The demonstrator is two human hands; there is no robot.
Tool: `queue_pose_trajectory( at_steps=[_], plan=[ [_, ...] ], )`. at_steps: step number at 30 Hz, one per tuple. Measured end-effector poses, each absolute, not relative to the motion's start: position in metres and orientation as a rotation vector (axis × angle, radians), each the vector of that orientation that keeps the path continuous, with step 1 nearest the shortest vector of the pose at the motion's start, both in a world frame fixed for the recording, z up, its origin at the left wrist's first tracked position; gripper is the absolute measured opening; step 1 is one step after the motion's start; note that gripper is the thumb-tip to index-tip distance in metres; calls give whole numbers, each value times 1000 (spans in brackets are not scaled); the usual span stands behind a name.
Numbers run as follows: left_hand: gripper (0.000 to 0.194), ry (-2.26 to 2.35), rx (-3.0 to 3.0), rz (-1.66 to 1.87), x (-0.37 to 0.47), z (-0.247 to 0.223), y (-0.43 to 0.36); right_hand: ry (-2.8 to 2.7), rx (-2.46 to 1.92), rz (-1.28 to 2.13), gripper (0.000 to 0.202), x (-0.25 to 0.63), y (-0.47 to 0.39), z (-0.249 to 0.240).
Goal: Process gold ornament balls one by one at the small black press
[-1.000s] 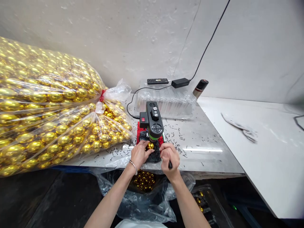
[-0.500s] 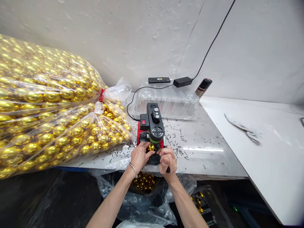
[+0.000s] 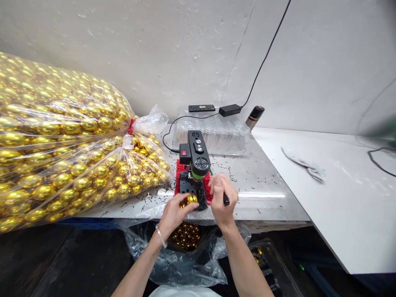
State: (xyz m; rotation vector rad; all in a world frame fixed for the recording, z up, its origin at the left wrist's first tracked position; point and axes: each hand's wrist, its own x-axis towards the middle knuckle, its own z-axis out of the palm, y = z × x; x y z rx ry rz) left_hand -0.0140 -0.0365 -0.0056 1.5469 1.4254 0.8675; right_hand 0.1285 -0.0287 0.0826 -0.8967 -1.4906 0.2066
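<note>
A small black bench drill press [image 3: 199, 152] stands on a red and black base in the middle of the table. My left hand [image 3: 173, 214], with a bracelet at the wrist, pinches shiny gold balls [image 3: 192, 198] in front of the drill head, over the base's near end. Fingers partly cover the balls, so I cannot tell exactly how many are held. On the machine's right side, my right hand [image 3: 224, 197] is closed around the lever handle [image 3: 226, 200], whose black end sticks out below the fist. The drill bit is hidden under the head.
A large clear bag of gold balls [image 3: 62, 165] fills the left side. Below the table edge, an open plastic bag [image 3: 204, 264] holds more balls. Behind the drill are a clear plastic box [image 3: 213, 138], a power adapter [image 3: 230, 110] and a spray can [image 3: 255, 117]. Black shavings litter the table.
My left hand has drawn back towards me from under the drill head, with the gold balls in its fingers. My right hand has risen with the lever handle. The view has shifted slightly.
</note>
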Motion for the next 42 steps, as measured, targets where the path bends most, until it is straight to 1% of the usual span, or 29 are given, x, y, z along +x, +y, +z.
queue_pose_trajectory(
  at_steps=[4, 7, 9, 12, 13, 17, 21, 25, 29, 37, 40, 42],
  plan=[
    [52, 1150, 1003, 483, -19, -40, -85, -1492, -881, 178, 30, 128, -30, 75],
    [56, 1208, 540, 475, -20, -74, -108, -1489, -867, 169, 30, 128, -30, 72],
    [51, 1212, 240, 504, -24, -88, -114, -1500, -866, 169, 29, 128, -30, 72],
    [32, 1046, 20, 579, -33, -84, -115, -1511, -871, 153, 30, 129, -30, 73],
    [30, 971, 22, 623, -36, -76, -113, -1511, -871, 144, 30, 129, -30, 73],
    [44, 808, 183, 776, -44, -28, -99, -1509, -873, 127, 30, 129, -30, 69],
    [40, 861, 385, 951, -41, 4, -70, -1522, -885, 127, 30, 130, -30, 66],
    [48, 1017, 548, 1086, -31, 7, -40, -1550, -880, 136, 30, 132, -30, 67],
    [45, 1020, 512, 1159, -20, 4, -24, -1560, -878, 137, 29, 133, -30, 70],
    [51, 1164, 640, 1147, -13, 1, -15, -1581, -878, 129, 28, 134, -29, 72],
    [45, 1087, 611, 1145, -13, -1, -13, -1583, -885, 117, 28, 134, -29, 71],
    [35, 1025, 534, 1139, -14, -1, -12, -1592, -877, 106, 28, 135, -30, 71]
  ],
)
